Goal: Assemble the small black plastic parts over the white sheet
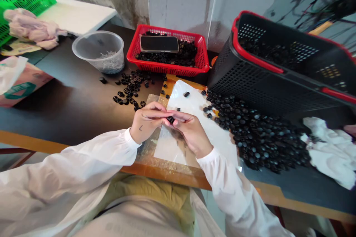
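Note:
My left hand (147,122) and my right hand (189,133) meet above a clear plastic sheet (191,118), their fingertips closed on a small black round part (170,119). The sheet lies on a scuffed orange board (169,166). To the right of my right hand, a large heap of black round caps (258,137) covers the dark table. Beyond my left hand lies a looser scatter of the same parts (130,89). A single black part (186,94) rests on the sheet.
A red plastic basket (167,68) holds black parts, with a phone (159,43) on top. A tilted black-and-red perforated basket (278,81) stands right. Also present: a clear cup of small pale pieces (98,53), crumpled white cloth (330,148), a green crate (22,0).

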`<state>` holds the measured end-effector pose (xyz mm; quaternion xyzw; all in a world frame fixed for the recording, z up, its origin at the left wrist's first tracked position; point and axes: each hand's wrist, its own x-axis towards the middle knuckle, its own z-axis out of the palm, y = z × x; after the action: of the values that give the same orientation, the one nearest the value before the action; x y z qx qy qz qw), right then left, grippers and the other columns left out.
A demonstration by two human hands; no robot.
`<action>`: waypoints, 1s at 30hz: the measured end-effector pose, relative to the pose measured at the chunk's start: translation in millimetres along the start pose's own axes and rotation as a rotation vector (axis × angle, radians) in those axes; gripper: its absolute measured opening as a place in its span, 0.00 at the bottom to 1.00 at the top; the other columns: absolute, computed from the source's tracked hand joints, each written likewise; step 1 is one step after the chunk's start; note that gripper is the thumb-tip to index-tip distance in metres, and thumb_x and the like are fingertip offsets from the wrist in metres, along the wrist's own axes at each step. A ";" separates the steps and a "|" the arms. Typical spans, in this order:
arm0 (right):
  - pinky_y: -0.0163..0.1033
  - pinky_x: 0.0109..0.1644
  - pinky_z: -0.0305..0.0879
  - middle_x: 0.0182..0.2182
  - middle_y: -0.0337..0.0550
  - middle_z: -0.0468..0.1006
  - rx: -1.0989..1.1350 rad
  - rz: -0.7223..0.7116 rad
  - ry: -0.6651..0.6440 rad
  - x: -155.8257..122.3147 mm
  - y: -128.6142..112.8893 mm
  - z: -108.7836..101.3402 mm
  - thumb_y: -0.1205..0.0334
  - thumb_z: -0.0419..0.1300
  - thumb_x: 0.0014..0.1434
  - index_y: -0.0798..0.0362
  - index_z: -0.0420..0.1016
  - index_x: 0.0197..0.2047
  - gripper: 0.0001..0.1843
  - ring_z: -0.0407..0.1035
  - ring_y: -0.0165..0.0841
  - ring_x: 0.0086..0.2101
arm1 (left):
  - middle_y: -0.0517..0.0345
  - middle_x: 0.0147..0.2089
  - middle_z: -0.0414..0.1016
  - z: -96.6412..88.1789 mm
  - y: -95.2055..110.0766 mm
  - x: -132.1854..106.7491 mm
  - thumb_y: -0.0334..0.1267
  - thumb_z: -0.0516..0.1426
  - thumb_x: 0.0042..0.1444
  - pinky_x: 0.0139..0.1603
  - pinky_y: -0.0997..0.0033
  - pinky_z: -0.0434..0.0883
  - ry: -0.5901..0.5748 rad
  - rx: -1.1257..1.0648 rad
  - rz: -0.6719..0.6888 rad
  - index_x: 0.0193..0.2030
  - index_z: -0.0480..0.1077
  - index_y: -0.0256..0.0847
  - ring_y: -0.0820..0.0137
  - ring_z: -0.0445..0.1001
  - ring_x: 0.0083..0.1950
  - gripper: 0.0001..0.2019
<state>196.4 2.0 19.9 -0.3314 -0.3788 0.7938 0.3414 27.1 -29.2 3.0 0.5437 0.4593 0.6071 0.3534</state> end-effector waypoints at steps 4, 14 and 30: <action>0.45 0.55 0.76 0.39 0.40 0.86 -0.007 -0.022 0.027 0.3 3.3 1.6 0.51 0.79 0.42 0.46 0.86 0.42 0.22 0.81 0.36 0.40 | 0.55 0.36 0.76 0.7 -0.1 -3.1 0.41 0.70 0.52 0.20 0.78 0.70 0.013 -0.009 -0.053 0.41 0.85 0.49 0.78 0.70 0.25 0.09; 0.47 0.59 0.75 0.46 0.38 0.85 -0.017 -0.014 0.056 -2.4 5.1 2.0 0.47 0.77 0.45 0.43 0.86 0.45 0.24 0.81 0.37 0.43 | 0.54 0.38 0.79 -4.6 7.2 1.0 0.38 0.69 0.54 0.40 0.70 0.80 0.013 0.228 0.273 0.44 0.84 0.50 0.70 0.79 0.37 0.10; 0.42 0.55 0.77 0.39 0.38 0.86 0.053 0.031 0.063 -1.5 9.9 2.7 0.50 0.79 0.43 0.45 0.85 0.45 0.25 0.80 0.31 0.38 | 0.53 0.38 0.80 -4.4 7.8 0.8 0.36 0.69 0.54 0.39 0.73 0.81 0.004 0.155 0.234 0.42 0.84 0.47 0.70 0.80 0.36 0.08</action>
<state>192.1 -5.0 13.5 -0.3529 -0.3413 0.7979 0.3498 23.1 -31.7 10.7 0.6177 0.4391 0.6081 0.2363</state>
